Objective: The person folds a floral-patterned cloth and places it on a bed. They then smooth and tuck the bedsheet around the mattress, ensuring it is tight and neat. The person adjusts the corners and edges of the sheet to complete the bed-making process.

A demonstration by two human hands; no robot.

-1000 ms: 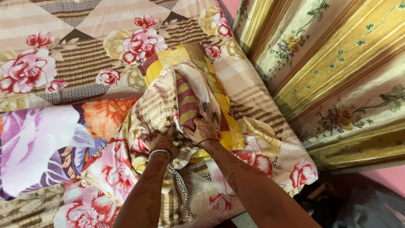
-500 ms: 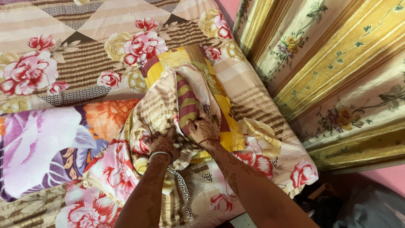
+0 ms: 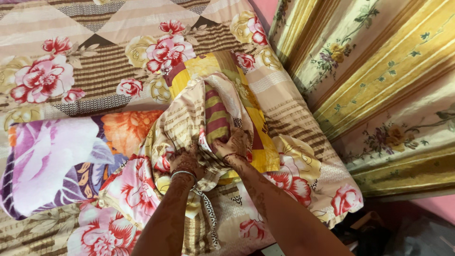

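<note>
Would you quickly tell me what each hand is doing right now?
Left hand: closed, gripping the bunched floral pillow cover.
Right hand: closed on the same cover, over the striped yellow pillow.

A yellow, maroon and olive striped pillow (image 3: 215,111) lies on the bed, its long axis running from twelve to six o'clock. A beige floral pillowcase (image 3: 177,125) is bunched around its near end, covering its nine o'clock side.

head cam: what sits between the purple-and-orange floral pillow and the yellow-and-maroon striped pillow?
In the head view, the bunched beige floral pillowcase lies between the purple-and-orange floral pillow and the yellow-and-maroon striped pillow; left hand grips it.
</note>
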